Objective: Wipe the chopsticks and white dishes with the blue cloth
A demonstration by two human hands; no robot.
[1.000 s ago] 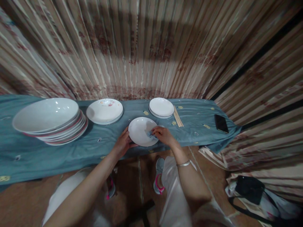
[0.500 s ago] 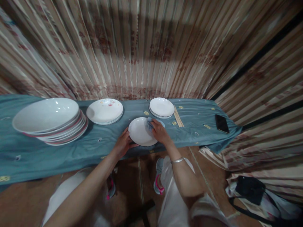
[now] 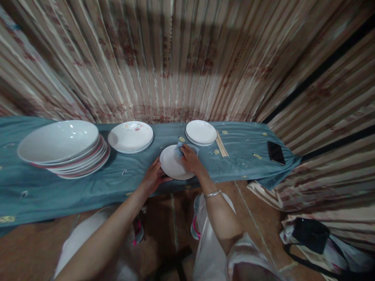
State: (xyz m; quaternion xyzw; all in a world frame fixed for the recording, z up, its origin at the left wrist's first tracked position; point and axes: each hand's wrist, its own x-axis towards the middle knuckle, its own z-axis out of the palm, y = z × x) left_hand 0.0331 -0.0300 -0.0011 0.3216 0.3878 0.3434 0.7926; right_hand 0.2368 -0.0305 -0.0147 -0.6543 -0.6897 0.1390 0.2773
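Observation:
A small white plate (image 3: 172,166) with a dark rim is tilted slightly near the table's front edge. My left hand (image 3: 152,177) grips its left side, thumb along the rim and fingers underneath. Against the plate's upper right part, my right hand (image 3: 190,159) presses a light blue cloth (image 3: 179,150), its fingers closed on it. Part of the plate is hidden under that hand and the cloth. Just behind stands a short stack of similar small white plates (image 3: 201,132).
Wooden chopsticks (image 3: 222,144) lie beside the small stack, and a black phone (image 3: 275,152) is at the right end. To the left are flower-patterned plates (image 3: 131,136) and a tall stack topped by a large white bowl (image 3: 60,142). A blue-green cloth (image 3: 117,183) covers the table.
My right hand has slid the cloth left and slightly up across the plate. My left hand keeps its hold in nearly the same place.

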